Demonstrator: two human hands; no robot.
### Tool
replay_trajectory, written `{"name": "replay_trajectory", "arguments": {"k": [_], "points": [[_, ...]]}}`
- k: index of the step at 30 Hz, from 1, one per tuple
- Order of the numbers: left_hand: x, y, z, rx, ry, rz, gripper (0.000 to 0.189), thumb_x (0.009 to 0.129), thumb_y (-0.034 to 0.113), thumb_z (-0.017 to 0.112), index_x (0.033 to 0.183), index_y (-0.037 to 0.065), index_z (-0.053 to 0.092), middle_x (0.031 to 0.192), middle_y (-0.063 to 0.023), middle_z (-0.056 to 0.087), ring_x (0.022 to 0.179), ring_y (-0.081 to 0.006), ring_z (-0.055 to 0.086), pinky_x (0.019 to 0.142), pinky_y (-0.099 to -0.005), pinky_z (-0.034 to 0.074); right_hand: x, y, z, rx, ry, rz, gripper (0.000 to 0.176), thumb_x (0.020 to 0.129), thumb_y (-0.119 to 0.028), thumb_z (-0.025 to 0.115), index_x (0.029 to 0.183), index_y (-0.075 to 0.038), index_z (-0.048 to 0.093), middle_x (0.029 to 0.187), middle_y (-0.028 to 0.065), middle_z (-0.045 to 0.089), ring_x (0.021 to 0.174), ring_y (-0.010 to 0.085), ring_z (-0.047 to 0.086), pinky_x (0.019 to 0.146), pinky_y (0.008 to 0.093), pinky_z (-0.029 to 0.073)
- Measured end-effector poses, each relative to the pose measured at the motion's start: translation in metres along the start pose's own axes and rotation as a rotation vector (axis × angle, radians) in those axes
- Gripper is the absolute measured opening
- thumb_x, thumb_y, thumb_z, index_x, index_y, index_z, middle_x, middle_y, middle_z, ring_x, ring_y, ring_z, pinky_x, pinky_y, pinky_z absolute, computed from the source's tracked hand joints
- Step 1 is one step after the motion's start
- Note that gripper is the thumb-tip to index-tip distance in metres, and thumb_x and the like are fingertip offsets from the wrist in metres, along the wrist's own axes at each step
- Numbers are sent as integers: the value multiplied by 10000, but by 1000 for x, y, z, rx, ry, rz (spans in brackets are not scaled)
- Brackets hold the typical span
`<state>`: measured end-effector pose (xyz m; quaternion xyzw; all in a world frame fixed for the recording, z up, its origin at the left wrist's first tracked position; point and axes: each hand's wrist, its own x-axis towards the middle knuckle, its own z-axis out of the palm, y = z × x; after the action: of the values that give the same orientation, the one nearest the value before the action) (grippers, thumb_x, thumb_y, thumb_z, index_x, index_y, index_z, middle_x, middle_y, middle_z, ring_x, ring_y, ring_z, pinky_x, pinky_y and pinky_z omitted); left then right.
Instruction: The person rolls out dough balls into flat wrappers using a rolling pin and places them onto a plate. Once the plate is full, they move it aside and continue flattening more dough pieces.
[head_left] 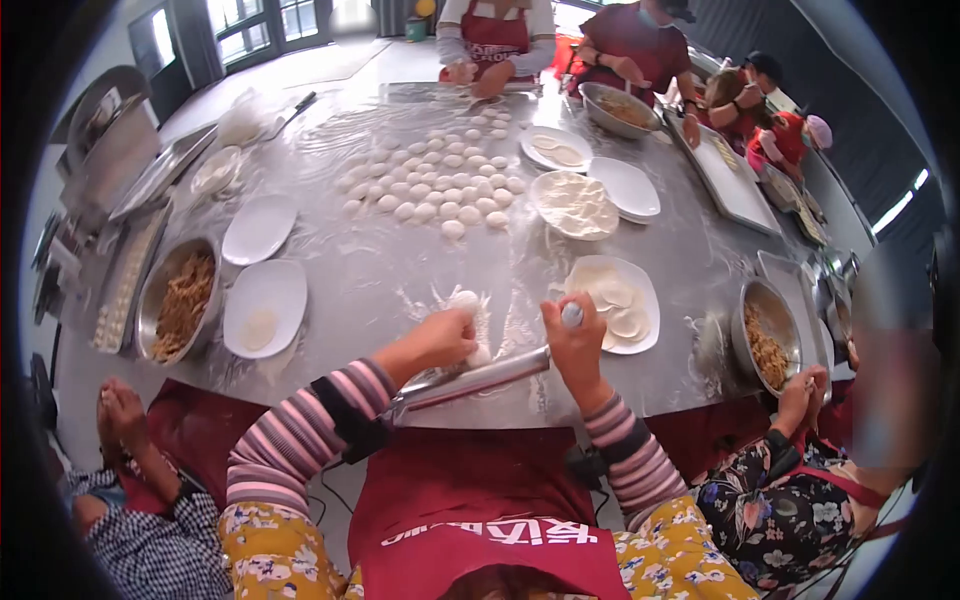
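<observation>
The rolling pin (475, 380) is held slanted just above the near edge of the table (360, 270), running from under the left forearm up to the right hand (577, 348). That hand is closed in a fist around the pin's far end, wrist bent upward, and the pin's rounded tip is seen poking out above the fingers. The left hand (442, 337) is curled with its knuckles turned down, the forearm stretched forward over the pin. A small dough piece (463, 299) is seen at its fingertips, touching them; whether it is gripped or only pressed cannot be told, since the fingers are hidden behind the back of the hand. Another pale lump is half covered below the left wrist and is hard to make out. A plate of wrappers (614, 300) is set just right of the right hand. Rows of dough balls (440, 190) are laid well beyond both hands. A bowl of filling (180, 300) is placed far left of the left hand.
</observation>
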<state>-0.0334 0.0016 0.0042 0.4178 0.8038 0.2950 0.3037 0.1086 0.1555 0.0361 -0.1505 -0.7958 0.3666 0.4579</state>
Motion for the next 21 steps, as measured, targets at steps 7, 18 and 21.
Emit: {"name": "replay_trajectory", "arguments": {"k": [7, 18, 21], "points": [[-6, -3, 7, -124, -41, 96, 151, 771, 172, 646, 799, 25, 618, 694, -122, 633, 672, -249, 622, 595, -362, 470, -24, 33, -3, 23, 16, 141, 218, 742, -47, 701, 731, -2, 489, 584, 128, 517, 512, 242, 526, 504, 353, 423], [-4, 3, 1, 46, 25, 89, 102, 695, 100, 642, 773, 37, 622, 737, -164, 625, 734, -310, 617, 652, -391, 468, -42, 33, -15, 126, -24, 364, 195, 742, -46, 699, 765, -8, 509, 594, 148, 500, 516, 294, 513, 509, 366, 403], [-3, 7, 8, 81, -35, 136, 89, 723, 114, 633, 771, 40, 619, 757, -143, 632, 734, -301, 617, 652, -385, 469, -21, 50, 8, -68, 8, 149, 219, 739, -67, 715, 757, -11, 504, 583, 144, 493, 466, 270, 495, 489, 366, 395]]}}
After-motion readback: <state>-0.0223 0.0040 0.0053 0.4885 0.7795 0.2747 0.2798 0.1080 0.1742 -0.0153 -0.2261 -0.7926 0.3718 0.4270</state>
